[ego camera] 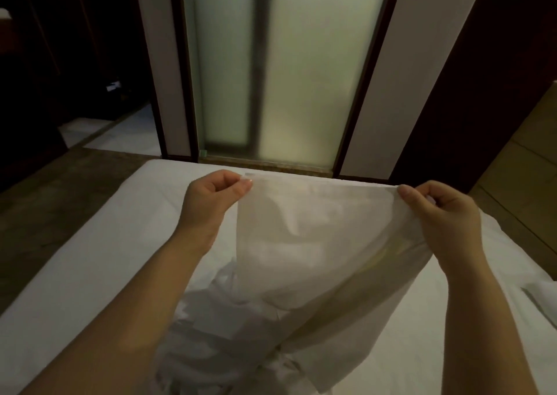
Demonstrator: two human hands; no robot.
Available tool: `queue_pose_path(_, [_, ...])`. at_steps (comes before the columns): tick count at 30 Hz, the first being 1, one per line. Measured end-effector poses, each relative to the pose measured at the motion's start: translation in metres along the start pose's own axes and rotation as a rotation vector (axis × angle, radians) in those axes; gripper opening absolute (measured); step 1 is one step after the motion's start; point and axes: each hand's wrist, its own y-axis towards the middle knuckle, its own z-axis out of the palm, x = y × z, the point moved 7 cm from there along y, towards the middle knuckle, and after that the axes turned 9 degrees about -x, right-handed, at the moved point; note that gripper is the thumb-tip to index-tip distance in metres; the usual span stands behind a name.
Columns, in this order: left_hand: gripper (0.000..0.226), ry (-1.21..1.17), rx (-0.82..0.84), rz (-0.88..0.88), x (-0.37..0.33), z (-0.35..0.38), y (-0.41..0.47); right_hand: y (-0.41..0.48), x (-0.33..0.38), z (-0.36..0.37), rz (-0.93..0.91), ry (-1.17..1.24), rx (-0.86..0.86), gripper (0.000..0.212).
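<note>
The white cloth [301,244] is held up over the middle of the bed [75,244]. Its top edge is stretched level between both hands. Its lower part trails in rumpled folds on the bed surface, near the person.

Left hand [212,201]: closed on the left top corner, with thumb and curled forefinger pinching the hem.

Right hand [440,214]: closed on the right top corner, with fingers curled round a small bunch of fabric.

Reason for the hold: gripping the two corners well apart puts the top edge under tension. The cloth then hangs flat, and its edges can be found and aligned. On this evidence, the step in hand is probably spreading or squaring the cloth before it is laid out or folded.

The bed serves as the work surface. Lifting the upper part of the cloth clear of it lets creases drop out under the fabric's own weight.

A frosted glass door [286,63] stands beyond the far edge of the bed. Dark floor [45,189] lies to the left.
</note>
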Motion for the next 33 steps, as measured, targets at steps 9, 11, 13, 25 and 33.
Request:
queue_pose_path(9, [0.019, -0.037, 0.058, 0.039, -0.04, -0.007, 0.03, 0.012, 0.005, 0.032, -0.01, -0.19, 0.048, 0.027])
queue_pose_path(11, [0.02, 0.076, 0.066, 0.132, -0.053, -0.003, 0.039, 0.017, 0.012, 0.043, -0.005, -0.195, 0.014, 0.03])
queue_pose_path(13, [0.02, 0.138, 0.05, 0.162, -0.057, -0.004, 0.045, 0.017, 0.017, 0.049, 0.007, -0.16, -0.061, 0.035])
queue_pose_path(25, [0.015, -0.231, 0.079, -0.489, -0.008, -0.104, 0.07, -0.043, 0.042, 0.107, 0.21, -0.2, -0.266, 0.033])
queue_pose_path(33, [0.016, -0.126, 0.162, -0.335, -0.013, -0.122, 0.029, -0.125, 0.071, 0.158, 0.388, 0.086, -0.187, 0.015])
